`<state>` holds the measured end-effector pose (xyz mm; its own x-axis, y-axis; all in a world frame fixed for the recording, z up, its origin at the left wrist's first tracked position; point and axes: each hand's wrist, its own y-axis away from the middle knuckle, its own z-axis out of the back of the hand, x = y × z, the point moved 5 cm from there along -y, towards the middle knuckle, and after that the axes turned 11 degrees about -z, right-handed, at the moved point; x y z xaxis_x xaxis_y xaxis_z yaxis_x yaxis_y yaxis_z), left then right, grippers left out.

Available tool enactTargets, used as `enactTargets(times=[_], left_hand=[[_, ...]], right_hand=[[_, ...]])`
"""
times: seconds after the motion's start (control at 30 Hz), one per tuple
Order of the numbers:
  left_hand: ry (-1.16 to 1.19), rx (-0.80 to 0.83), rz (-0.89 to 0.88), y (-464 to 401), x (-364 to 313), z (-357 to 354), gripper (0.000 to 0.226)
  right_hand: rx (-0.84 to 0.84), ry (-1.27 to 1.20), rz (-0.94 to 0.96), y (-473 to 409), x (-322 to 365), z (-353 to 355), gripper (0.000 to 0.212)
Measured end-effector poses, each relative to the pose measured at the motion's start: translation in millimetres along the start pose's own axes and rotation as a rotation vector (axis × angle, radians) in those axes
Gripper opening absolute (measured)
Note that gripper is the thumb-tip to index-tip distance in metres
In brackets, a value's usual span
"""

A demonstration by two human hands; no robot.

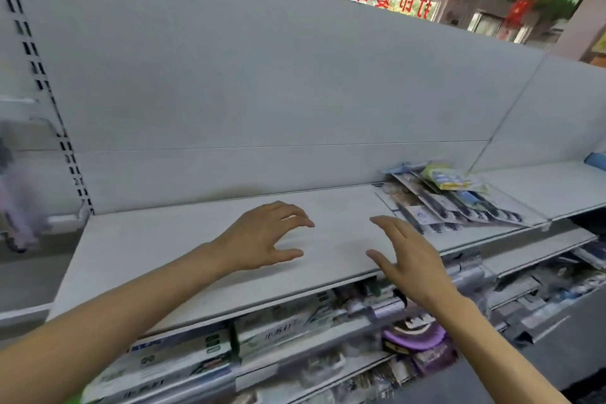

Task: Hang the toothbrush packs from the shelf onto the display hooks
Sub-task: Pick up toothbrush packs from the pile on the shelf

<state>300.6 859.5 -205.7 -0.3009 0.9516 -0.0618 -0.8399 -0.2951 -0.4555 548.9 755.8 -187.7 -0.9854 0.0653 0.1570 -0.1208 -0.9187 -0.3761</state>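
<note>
A loose pile of toothbrush packs (449,200) lies flat on the right part of the white top shelf (183,239), against the back panel. A green and yellow pack (442,175) rests on top of the pile. My left hand (265,236) hovers over the bare middle of the shelf, fingers spread, holding nothing. My right hand (406,256) is beside it, palm inward, fingers apart, just left of the pile and not touching it. No display hooks show on the panel in view.
A tall white back panel (262,75) rises behind the shelf. A slotted upright (42,82) runs down the left side. Below the shelf edge are boxed goods (183,351) and a purple item (414,333). Another shelf section (554,187) continues to the right.
</note>
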Motion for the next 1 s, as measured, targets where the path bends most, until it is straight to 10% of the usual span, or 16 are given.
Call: enactTargets(times=[0.4,1.0], left_hand=[[0.071,0.091,0.276,-223.1,0.6,-123.9,0.053],[0.194,0.199,0.728,-323.0,54.1,-204.3,0.080]], right_hand=[[0.119,0.103,-0.027,-101.8,-204.1,-10.4,0.056],[0.142,0.212,0.091,-130.1,-251.5,-39.3,0.060]])
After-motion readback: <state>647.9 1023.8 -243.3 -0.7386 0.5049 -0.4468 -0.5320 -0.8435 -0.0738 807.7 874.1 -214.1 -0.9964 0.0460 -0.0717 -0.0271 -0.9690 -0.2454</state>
